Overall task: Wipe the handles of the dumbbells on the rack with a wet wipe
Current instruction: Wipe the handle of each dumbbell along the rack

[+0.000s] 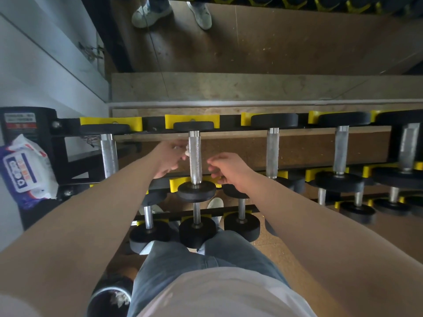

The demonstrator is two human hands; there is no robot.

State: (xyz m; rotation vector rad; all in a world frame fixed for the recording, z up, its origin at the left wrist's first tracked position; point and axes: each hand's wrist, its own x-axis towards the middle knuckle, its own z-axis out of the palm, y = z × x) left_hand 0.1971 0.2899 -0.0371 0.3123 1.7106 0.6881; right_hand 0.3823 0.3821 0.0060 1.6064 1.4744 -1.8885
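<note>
Here, listed from the head view.

Dumbbell rack [68, 143]: black frame with yellow cradles, two tiers visible, a wooden ledge and a mirror [274, 42] behind it.

Top tier: five dumbbells [272, 152] laid front to back, side by side, black heads seated in the cradles, knurled steel bars bare between the heads.

Second dumbbell [196, 191] from the left: handle [195, 165] flanked by the two hands, near head round and black.

Left hand [168, 156]: fingers curled around a bunched white wet wipe [186, 152]; wipe pressed against the left side of the handle, toward its far end.

Right hand [229, 173]: just to the right of the same handle, fingers loosely curled and gripping nothing, apart from the steel; slightly blurred.

Lower tier: three smaller dumbbells [196, 232] under the forearms, further ones off to the right.

Wet wipe pack [25, 172]: soft white and blue pouch, resting at the rack's left end, well apart from both hands.

Also in view: grey jeans [206, 259], white shirt [229, 294], one white shoe [215, 203] seen through the rack, a pair of pale shoes [151, 12] reflected at the top of the mirror.
</note>
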